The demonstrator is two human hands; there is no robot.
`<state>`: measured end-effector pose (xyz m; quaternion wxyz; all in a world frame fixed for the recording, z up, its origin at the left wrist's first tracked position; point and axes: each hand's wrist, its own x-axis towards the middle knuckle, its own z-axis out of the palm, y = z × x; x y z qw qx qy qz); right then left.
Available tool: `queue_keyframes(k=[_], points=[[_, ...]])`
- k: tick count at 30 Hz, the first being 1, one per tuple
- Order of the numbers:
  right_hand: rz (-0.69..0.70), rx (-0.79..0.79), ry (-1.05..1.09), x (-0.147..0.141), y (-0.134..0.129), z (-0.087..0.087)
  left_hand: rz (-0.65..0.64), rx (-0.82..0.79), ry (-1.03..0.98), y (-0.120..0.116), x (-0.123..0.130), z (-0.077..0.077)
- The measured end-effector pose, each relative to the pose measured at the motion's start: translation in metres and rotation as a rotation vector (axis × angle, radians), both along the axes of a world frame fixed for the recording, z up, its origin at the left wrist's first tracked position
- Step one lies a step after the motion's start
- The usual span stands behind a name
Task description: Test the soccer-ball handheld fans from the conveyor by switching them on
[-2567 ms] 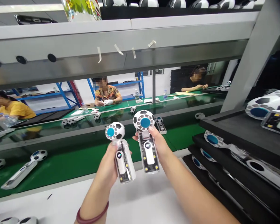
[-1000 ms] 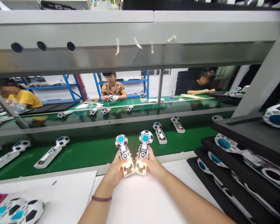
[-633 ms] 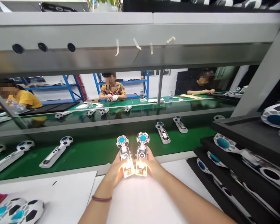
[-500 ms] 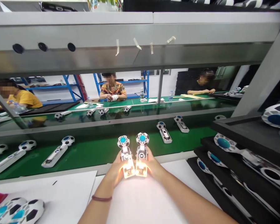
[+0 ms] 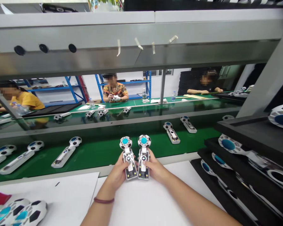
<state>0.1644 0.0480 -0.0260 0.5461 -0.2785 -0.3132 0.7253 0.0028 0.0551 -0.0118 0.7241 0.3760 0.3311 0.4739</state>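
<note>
Each hand holds a football-headed handheld light with a blue-green disc and a clear body showing small yellow LEDs. My left hand is closed around the left light, its thumb on the front. Around the right light wraps my right hand, thumb likewise across the body. The two lights are upright side by side, their lower ends close together, above white paper. Neither is lit. Fingers behind the bodies are mostly hidden.
A green conveyor belt crosses ahead, carrying several similar devices. Stacked black trays hold more at the right. Football-patterned pieces lie at lower left. A grey shelf beam spans above. Several co-workers sit beyond.
The LEDs in both lights were glowing brightly and are now dark. Devices on the near belt have shifted right, those on the far belt slightly left. Both hands keep their grip.
</note>
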Motion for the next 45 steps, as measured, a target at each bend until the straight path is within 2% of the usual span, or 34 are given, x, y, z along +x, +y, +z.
queue_keyframes(k=[8,19,29,35,45], points=[[0.033,0.036,-0.004,0.0,-0.001,-0.003,-0.036,0.019,-0.002,0.0,0.0,-0.001],[0.097,0.114,-0.004,0.003,-0.002,-0.008,0.007,0.043,-0.023,0.002,-0.001,-0.008],[0.097,0.142,-0.02,0.003,-0.001,-0.01,-0.073,0.055,-0.054,0.001,-0.003,-0.008],[0.112,0.185,0.003,0.004,0.002,-0.017,-0.074,0.045,-0.05,0.0,-0.003,-0.007],[0.077,0.121,-0.038,0.004,0.001,-0.015,-0.087,0.06,-0.034,0.0,-0.003,-0.007]])
